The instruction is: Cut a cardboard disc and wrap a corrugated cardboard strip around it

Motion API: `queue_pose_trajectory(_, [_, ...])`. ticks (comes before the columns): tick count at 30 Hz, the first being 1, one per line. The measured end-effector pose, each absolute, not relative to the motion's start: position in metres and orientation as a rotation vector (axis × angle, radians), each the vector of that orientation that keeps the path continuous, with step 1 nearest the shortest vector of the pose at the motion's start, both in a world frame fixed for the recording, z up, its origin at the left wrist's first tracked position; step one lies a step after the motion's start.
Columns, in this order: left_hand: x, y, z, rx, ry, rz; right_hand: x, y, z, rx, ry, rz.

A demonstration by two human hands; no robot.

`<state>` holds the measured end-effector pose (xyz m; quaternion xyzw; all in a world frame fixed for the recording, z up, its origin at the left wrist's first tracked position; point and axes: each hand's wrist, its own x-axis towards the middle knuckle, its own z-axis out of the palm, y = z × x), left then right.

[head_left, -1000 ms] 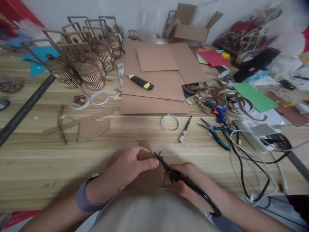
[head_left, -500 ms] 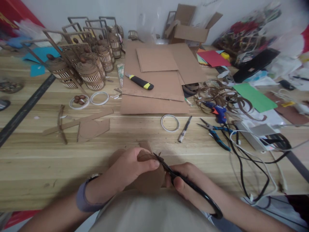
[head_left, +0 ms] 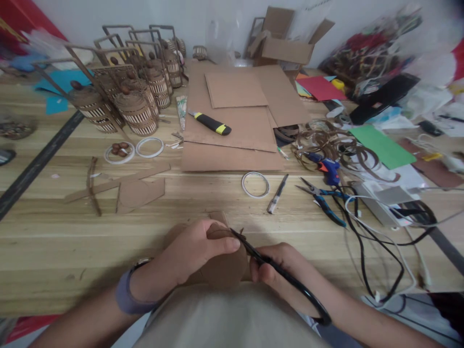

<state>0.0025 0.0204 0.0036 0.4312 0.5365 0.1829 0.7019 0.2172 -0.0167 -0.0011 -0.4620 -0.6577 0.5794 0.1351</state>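
My left hand (head_left: pixel 194 253) pinches a round brown cardboard piece (head_left: pixel 226 268) close to my body, thumb on its upper edge. My right hand (head_left: pixel 281 270) grips black scissors (head_left: pixel 279 273), whose blades meet the top edge of the cardboard piece beside my left thumb. A small cardboard scrap (head_left: pixel 219 217) lies on the wooden table (head_left: pixel 54 246) just beyond my hands.
Flat cardboard sheets (head_left: pixel 235 116) with a black-and-yellow utility knife (head_left: pixel 211 123) lie ahead. Woven cardboard baskets (head_left: pixel 134 108) stand at back left. A tape ring (head_left: pixel 255 184), a metal tool (head_left: pixel 277 194), blue pliers (head_left: pixel 326 200), a glue gun (head_left: pixel 328 168) and cables (head_left: pixel 377 241) crowd the right.
The scissors' blades have closed a little and shifted slightly on the cardboard's edge. Both hands stay in nearly the same place.
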Motion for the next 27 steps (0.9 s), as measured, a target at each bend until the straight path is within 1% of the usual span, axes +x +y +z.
queue_pose_trajectory(2, [0.005, 0.023, 0.003, 0.852, 1.192, 0.481, 0.216, -0.016, -0.001, -1.343, -1.835, 1.636])
queue_pose_trajectory(5, [0.010, 0.024, 0.001, 0.707, 1.071, 0.624, 0.214, -0.013, 0.001, -1.378, -1.729, 1.540])
queue_pose_trajectory(10, [0.015, 0.018, -0.008, 0.634, 1.018, 0.708, 0.209, -0.012, 0.000, -1.386, -1.726, 1.492])
queue_pose_trajectory(15, [0.014, 0.014, -0.010, 0.659, 1.114, 0.722, 0.211, -0.015, -0.004, -1.337, -1.805, 1.521])
queue_pose_trajectory(22, [0.011, 0.015, 0.002, 0.733, 1.259, 0.657, 0.214, -0.014, -0.001, -1.375, -1.802, 1.597])
queue_pose_trajectory(27, [0.011, 0.013, 0.001, 0.766, 1.234, 0.659, 0.214, -0.013, 0.000, -1.345, -1.782, 1.642])
